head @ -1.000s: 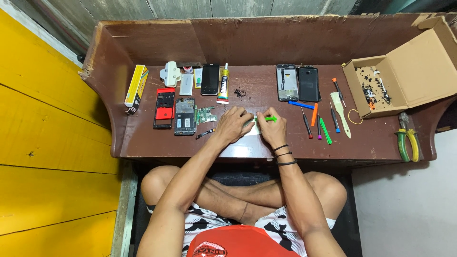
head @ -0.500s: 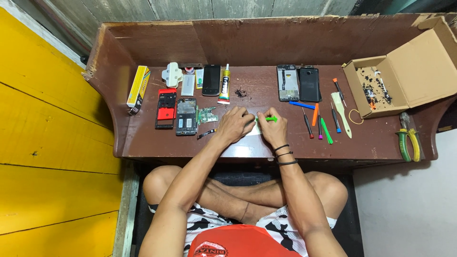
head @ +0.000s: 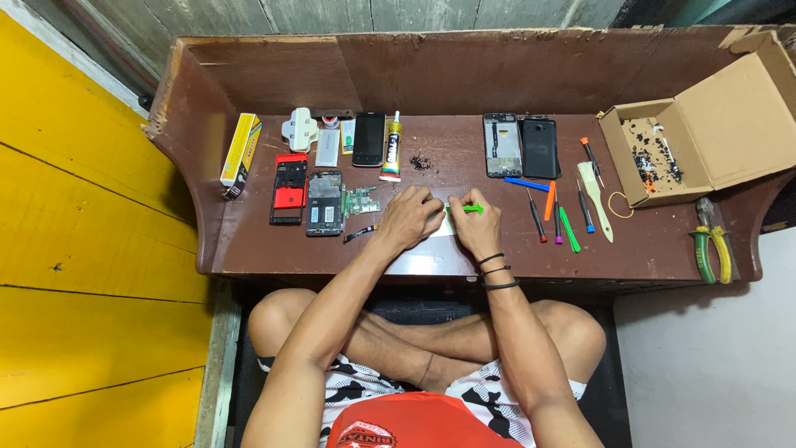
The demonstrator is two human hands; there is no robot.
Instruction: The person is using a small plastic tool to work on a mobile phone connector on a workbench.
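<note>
At far left of brown wooden desk (head: 663, 249), yellow rectangular carton (head: 240, 149) lies on its side; white glue tube with dark label (head: 392, 149) stands up-desk from hands; open brown cardboard box (head: 688, 141) at right, small dark bits inside; centre front, pale flat phone panel (head: 444, 226) lies under both hands; left hand (head: 408, 217) presses flat on it, fingers curled; right hand (head: 476, 222) pinches slim green plastic pry tool (head: 466, 209), tip touching panel edge.
</note>
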